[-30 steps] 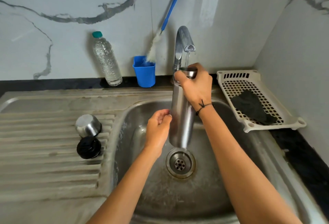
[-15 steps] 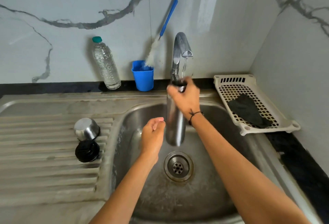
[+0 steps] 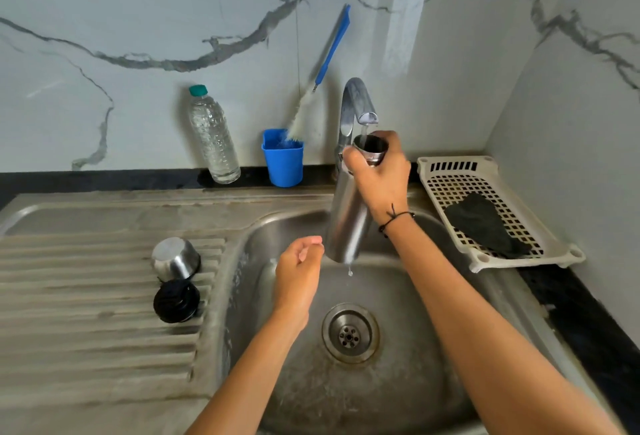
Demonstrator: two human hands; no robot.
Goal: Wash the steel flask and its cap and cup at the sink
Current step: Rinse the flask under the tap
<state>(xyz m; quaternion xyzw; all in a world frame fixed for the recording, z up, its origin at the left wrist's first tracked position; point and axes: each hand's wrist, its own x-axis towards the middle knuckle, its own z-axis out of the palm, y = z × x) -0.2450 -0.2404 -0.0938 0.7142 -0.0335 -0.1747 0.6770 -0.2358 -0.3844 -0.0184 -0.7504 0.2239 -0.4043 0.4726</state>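
One hand carries the whole load: right hand (image 3: pixel 379 176) is wrapped round the neck of the steel flask (image 3: pixel 346 220), holding it upright over the sink (image 3: pixel 398 382) with its open mouth under the tap (image 3: pixel 356 105). Left hand (image 3: pixel 299 263) is loosely curled just beside the flask base, gripping nothing.

Risks, my read:
- wet steel plus a filling flask gets heavier, so it could slip into the basin
- mouth off-centre under the thin stream, so splashing

Flask looks brushed, slim and undented, with a drop hanging off its base. Cup (image 3: pixel 176 258) and cap (image 3: pixel 177 300) sit on the drainboard, untouched.
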